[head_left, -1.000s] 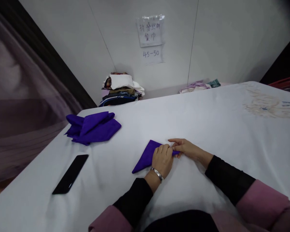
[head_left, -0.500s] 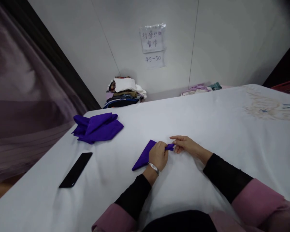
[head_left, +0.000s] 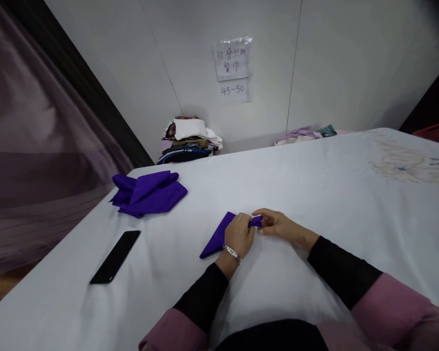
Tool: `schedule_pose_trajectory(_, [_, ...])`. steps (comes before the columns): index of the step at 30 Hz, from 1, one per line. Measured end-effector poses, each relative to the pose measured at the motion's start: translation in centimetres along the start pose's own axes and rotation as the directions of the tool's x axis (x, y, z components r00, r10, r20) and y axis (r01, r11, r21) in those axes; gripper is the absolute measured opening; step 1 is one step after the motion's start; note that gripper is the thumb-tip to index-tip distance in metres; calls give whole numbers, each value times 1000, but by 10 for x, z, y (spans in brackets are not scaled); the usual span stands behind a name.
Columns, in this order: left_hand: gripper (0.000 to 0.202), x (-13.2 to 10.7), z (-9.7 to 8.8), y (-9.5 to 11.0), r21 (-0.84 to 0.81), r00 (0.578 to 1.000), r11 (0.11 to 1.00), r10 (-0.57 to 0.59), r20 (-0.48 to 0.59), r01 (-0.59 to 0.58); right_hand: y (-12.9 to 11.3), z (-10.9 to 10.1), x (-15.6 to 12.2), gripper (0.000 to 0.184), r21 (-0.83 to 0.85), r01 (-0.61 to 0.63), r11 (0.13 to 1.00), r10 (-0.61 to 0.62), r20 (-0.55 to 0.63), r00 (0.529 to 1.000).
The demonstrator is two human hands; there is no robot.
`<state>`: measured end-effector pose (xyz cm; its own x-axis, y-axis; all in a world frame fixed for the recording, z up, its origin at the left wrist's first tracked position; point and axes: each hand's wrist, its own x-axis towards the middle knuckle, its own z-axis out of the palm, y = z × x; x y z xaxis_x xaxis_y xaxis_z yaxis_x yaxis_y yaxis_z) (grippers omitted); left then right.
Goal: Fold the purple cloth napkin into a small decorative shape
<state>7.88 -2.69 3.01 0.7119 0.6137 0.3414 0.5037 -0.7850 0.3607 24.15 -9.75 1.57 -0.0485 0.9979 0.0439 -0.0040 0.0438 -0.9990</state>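
A folded purple napkin [head_left: 218, 238] lies on the white-covered table in front of me, with a flat pointed part to the left and a narrow gathered end to the right. My left hand [head_left: 239, 235], with a silver bracelet at its wrist, is closed around the gathered middle. At the narrow end, my right hand [head_left: 272, 224] has its thumb and fingers bent about the tip; the exact contact is partly hidden. Farther left, a second purple napkin [head_left: 151, 194] rests loosely folded, apart from both hands.
A black phone [head_left: 116, 257] lies on the white tablecloth [head_left: 168, 292] at the left. Behind the table's far edge are a stack of folded cloths [head_left: 188, 139] and a smaller cloth pile [head_left: 302, 135]. A handwritten sign [head_left: 232, 61] hangs on the wall.
My right hand has moved slightly left, and its fingers have drawn in around the napkin's narrow end. My left hand keeps its hold in the same place.
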Motion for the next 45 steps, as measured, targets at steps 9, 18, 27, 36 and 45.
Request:
schedule_pose_trajectory(9, [14, -2, 5, 1, 43, 999, 999, 16, 43, -18, -7, 3, -4, 16, -241, 29, 970, -43, -51, 998])
schedule_pose_trajectory(18, [27, -10, 11, 3, 124, 995, 988, 93, 34, -96, -5, 1, -3, 14, -346, 81, 935, -85, 3, 996])
schedule_pose_trajectory(27, [44, -14, 25, -6, 153, 989, 982, 96, 111, -113, 3, 2, 2, 16, -381, 82, 921, -89, -1, 996])
schedule_pose_trajectory(36, [42, -9, 31, -9, 206, 974, 973, 57, 220, -103, 3, 3, 5, 18, -56, -229, 972, 229, -2, 973])
schedule_pose_trajectory(45, [41, -11, 36, -11, 243, 977, 963, 64, 206, -114, -7, 6, 0, 34, 93, -308, 947, 307, 21, 951])
